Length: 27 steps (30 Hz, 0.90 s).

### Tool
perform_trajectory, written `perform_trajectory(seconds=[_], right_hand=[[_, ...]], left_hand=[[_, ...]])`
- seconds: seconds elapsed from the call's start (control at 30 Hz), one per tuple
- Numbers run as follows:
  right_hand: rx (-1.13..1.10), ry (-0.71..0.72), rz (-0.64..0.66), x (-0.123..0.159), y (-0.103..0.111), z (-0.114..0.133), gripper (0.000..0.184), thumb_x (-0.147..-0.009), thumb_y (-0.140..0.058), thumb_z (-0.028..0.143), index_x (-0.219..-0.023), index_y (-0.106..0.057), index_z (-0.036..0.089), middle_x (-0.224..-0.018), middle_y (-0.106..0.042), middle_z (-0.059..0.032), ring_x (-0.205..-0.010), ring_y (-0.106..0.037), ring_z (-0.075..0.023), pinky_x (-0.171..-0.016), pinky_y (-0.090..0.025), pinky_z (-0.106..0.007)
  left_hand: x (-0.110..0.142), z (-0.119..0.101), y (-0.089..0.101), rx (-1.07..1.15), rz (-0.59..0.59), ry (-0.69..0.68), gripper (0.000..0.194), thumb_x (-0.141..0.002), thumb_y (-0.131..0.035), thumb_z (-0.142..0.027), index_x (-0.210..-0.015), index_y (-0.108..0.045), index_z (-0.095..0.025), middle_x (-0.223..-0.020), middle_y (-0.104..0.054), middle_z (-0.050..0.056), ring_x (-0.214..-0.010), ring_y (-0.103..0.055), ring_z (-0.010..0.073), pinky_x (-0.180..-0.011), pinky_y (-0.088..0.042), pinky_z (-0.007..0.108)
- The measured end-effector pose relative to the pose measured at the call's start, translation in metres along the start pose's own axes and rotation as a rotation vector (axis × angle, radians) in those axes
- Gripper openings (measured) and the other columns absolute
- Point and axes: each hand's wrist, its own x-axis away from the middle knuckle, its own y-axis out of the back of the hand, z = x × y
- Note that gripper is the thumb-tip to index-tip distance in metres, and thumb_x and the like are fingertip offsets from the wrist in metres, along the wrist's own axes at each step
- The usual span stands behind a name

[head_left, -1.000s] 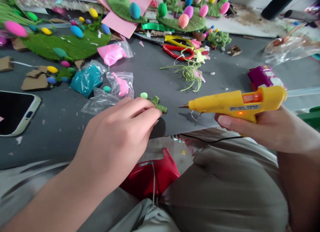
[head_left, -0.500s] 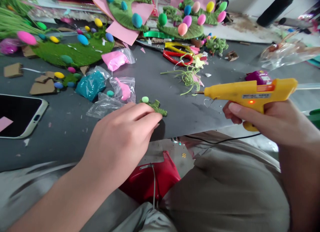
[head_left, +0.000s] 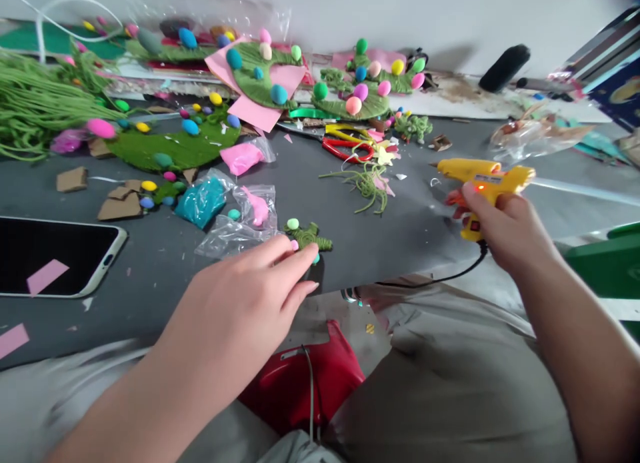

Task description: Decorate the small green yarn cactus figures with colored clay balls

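The left grip (head_left: 240, 290) has loosened since half a second ago: thumb and forefinger now stand apart, and a pink egg (head_left: 295, 245) and a teal egg (head_left: 316, 258) have come into sight at the fingertips. The right grip (head_left: 505, 226) has carried the glue gun (head_left: 493, 176) farther out and away from the left one.

The left grip is part-open over the green piece (head_left: 310, 236), which lies on the counter (head_left: 360, 250) just ahead of the forefinger; whether the fingertip presses on it, I cannot tell. A pale egg (head_left: 293, 223) tops its far side. The right grip is closed round the gun's handle, nozzle pointing leftward.

Between the grips and farther out lie the threads (head_left: 367, 186), with the scissors (head_left: 347, 151) beyond. Ahead of the left grip are the pink bag (head_left: 257, 206) and the teal bag (head_left: 201, 200).

The left grip covers part of the pink egg; the phone (head_left: 55, 256), left of that grip, is cut off by the frame, and the right fingertips are hard to make out.
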Motion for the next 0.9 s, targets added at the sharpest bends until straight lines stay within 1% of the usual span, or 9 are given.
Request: perform_trajectory(seconds=[0.07, 0.13, 0.23, 0.33, 0.5, 0.6, 0.67, 0.77, 0.9], right_hand=[[0.057, 0.026, -0.047, -0.008, -0.003, -0.007, 0.046, -0.090, -0.069, 0.058, -0.106, -0.078, 0.015, -0.089, -0.069, -0.0069, -0.071, -0.052, -0.0130, -0.062, -0.041, -0.027], [0.113, 0.097, -0.106, -0.016, -0.005, -0.014, 0.047, -0.092, -0.065, 0.058, -0.101, -0.079, 0.014, -0.084, -0.069, -0.0061, -0.068, -0.053, -0.0122, -0.061, -0.041, -0.026], [0.254, 0.142, -0.091, -0.026, -0.009, -0.023, 0.052, -0.092, -0.062, 0.063, -0.095, -0.077, 0.012, -0.074, -0.064, -0.0039, -0.064, -0.050, -0.0123, -0.059, -0.039, -0.028], [0.343, 0.169, -0.087, -0.033, -0.011, -0.026, 0.054, -0.092, -0.060, 0.065, -0.087, -0.074, 0.013, -0.071, -0.063, -0.0037, -0.065, -0.051, -0.0140, -0.062, -0.040, -0.030], [0.411, 0.104, -0.129, -0.040, -0.014, -0.022, 0.058, -0.086, -0.061, 0.075, -0.075, -0.065, 0.017, -0.062, -0.055, -0.0022, -0.059, -0.050, -0.0161, -0.058, -0.037, -0.032], [0.422, 0.083, -0.129, -0.039, -0.012, -0.017, 0.058, -0.084, -0.063, 0.075, -0.071, -0.062, 0.019, -0.060, -0.054, -0.0017, -0.057, -0.048, -0.0153, -0.055, -0.035, -0.032], [0.397, 0.108, -0.106, -0.034, -0.009, -0.014, 0.054, -0.084, -0.066, 0.071, -0.073, -0.064, 0.018, -0.062, -0.055, -0.0020, -0.058, -0.049, -0.0147, -0.056, -0.036, -0.032], [0.319, 0.154, -0.063, -0.022, -0.001, -0.010, 0.044, -0.085, -0.071, 0.060, -0.084, -0.072, 0.015, -0.075, -0.065, -0.0058, -0.066, -0.054, -0.0145, -0.063, -0.040, -0.033], [0.305, 0.087, -0.094, -0.009, 0.014, -0.009, 0.037, -0.084, -0.074, 0.050, -0.098, -0.075, 0.016, -0.092, -0.073, -0.0104, -0.077, -0.060, -0.0161, -0.072, -0.044, -0.033]], left_hand=[[0.002, -0.003, -0.001, -0.073, 0.029, 0.011, 0.037, -0.096, -0.064, -0.028, -0.132, -0.069, -0.026, -0.116, -0.076, 0.006, -0.071, -0.074, 0.0214, -0.050, -0.048, 0.031], [0.002, -0.005, -0.001, -0.115, 0.067, 0.029, 0.039, -0.096, -0.065, -0.029, -0.134, -0.070, -0.026, -0.116, -0.077, 0.005, -0.069, -0.074, 0.0216, -0.049, -0.048, 0.032], [0.001, -0.008, 0.000, -0.124, 0.111, 0.032, 0.041, -0.095, -0.066, -0.029, -0.136, -0.070, -0.026, -0.117, -0.077, 0.005, -0.068, -0.074, 0.0223, -0.050, -0.048, 0.034], [0.000, -0.008, 0.000, -0.113, 0.124, 0.035, 0.041, -0.096, -0.066, -0.029, -0.137, -0.069, -0.026, -0.121, -0.077, 0.006, -0.069, -0.075, 0.0227, -0.050, -0.047, 0.033], [-0.001, -0.008, 0.000, -0.085, 0.168, 0.068, 0.043, -0.097, -0.063, -0.029, -0.140, -0.067, -0.028, -0.125, -0.076, 0.005, -0.075, -0.077, 0.0243, -0.052, -0.050, 0.033], [-0.001, -0.007, 0.000, -0.059, 0.201, 0.090, 0.044, -0.098, -0.061, -0.030, -0.142, -0.065, -0.029, -0.129, -0.075, 0.004, -0.080, -0.078, 0.0256, -0.055, -0.054, 0.034], [-0.001, -0.005, 0.001, -0.044, 0.199, 0.107, 0.046, -0.098, -0.061, -0.032, -0.144, -0.064, -0.030, -0.133, -0.073, 0.004, -0.087, -0.079, 0.0280, -0.060, -0.057, 0.036], [-0.002, -0.003, 0.005, -0.032, 0.183, 0.132, 0.048, -0.098, -0.060, -0.036, -0.146, -0.062, -0.032, -0.136, -0.072, 0.006, -0.093, -0.079, 0.0310, -0.064, -0.060, 0.038], [-0.003, -0.003, 0.009, -0.025, 0.218, 0.141, 0.047, -0.098, -0.059, -0.034, -0.146, -0.063, -0.033, -0.135, -0.072, 0.006, -0.092, -0.079, 0.0312, -0.062, -0.061, 0.038]])
